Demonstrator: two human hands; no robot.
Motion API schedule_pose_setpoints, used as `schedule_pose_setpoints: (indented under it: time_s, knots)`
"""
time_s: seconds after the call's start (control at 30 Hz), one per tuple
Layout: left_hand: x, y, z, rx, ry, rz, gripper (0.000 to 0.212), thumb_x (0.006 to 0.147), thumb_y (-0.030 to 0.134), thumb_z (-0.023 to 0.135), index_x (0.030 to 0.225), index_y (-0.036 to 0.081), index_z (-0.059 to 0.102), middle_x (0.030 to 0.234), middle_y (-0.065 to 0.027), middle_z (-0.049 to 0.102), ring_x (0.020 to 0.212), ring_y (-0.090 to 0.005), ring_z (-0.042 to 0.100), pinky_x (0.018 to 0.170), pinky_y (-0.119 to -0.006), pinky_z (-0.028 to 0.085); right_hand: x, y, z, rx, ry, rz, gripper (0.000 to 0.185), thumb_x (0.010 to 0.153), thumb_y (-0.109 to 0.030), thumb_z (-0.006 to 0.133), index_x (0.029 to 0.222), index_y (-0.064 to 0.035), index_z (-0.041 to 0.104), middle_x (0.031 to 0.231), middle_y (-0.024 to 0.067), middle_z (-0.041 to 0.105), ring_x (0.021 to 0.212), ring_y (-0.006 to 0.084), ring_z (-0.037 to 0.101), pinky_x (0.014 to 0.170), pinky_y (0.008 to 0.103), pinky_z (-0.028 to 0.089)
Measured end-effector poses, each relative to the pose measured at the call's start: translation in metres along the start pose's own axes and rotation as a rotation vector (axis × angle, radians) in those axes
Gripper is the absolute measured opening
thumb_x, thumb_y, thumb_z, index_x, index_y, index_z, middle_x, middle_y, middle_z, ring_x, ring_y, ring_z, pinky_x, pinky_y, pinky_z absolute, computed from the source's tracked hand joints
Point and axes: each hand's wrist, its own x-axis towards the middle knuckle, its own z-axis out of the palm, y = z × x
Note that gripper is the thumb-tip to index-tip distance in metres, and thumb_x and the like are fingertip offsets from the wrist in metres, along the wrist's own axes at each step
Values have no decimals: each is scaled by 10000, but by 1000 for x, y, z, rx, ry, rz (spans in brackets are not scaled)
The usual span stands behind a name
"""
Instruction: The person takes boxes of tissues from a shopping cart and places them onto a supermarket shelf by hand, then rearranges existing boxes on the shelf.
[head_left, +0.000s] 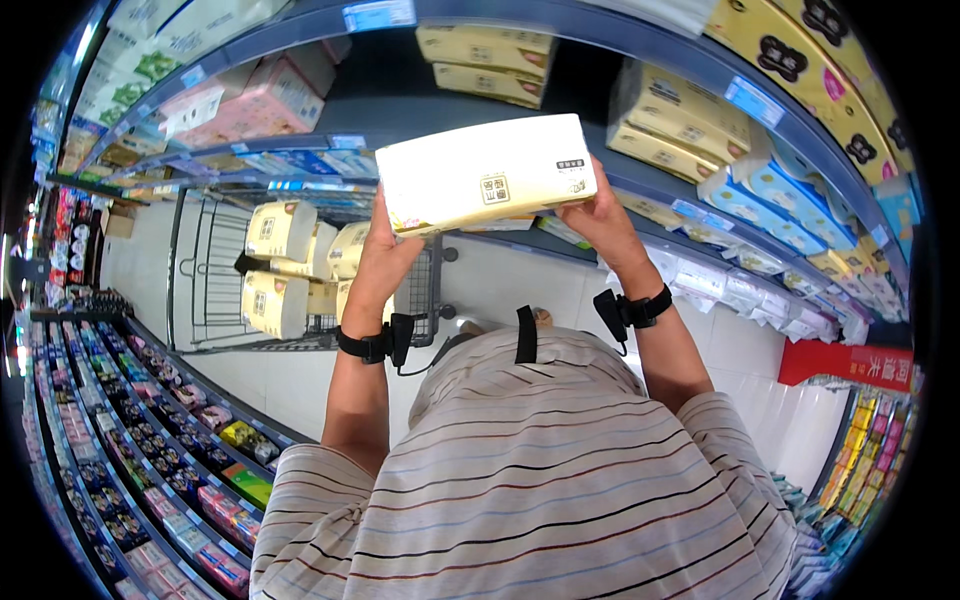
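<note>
Between my two hands is a pale yellow tissue pack (487, 172), its top washed out by bright light. My left hand (386, 259) grips the pack's left end, and my right hand (604, 225) holds the right end. The pack is held up in front of a shelf (375, 112). Stacked on that shelf behind it are similar yellow packs (491, 64), with more yellow packs (675, 124) to the right. Below and left of my left hand stands a wire shopping cart (206, 277) that carries several yellow tissue packs (276, 300).
Pink tissue packs (262, 97) sit on the shelf at left, blue-and-white packs (780, 199) at right. Lower left runs a multi-tiered shelf (150, 450) of small packaged goods. A red sign (844, 364) with writing juts out at right. Pale tiled floor (502, 277) lies below.
</note>
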Motion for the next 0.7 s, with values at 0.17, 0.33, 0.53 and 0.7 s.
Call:
schedule_pose_setpoints:
  time_s: [0.17,0.33,0.53,0.7]
  knots:
    - [20,17,42,-48,-112,-7,768,854,-20,555,1571,56,293,1444,-103,495,1349,-186,432,1131,-324,343,-20,-11,-40,51,41,45,760,893,19,640,1570,-108,318,1351,21,535,1242,129,492,1053,312,415]
    - [38,49,97,-70,-210,-47,700,946,132,605,1582,65,319,1429,-114,523,1272,-200,506,1078,-328,397,-53,-27,-86,-85,189,138,592,976,-224,643,1507,-71,430,1219,66,638,1080,139,583,960,304,459]
    - [68,46,166,-22,-355,-108,710,1011,350,613,1577,29,329,1457,-176,530,1304,-236,519,1094,-334,389,-86,-2,-133,-101,486,255,435,993,-305,669,1313,-29,568,1090,49,676,985,108,592,882,285,475]
    - [88,31,216,-25,-392,-185,650,1024,352,583,1534,2,383,1414,-159,562,1245,-217,544,1063,-317,407,-106,-1,-168,-116,532,291,384,1003,-303,616,1255,-13,608,1074,43,681,987,105,591,852,274,478]
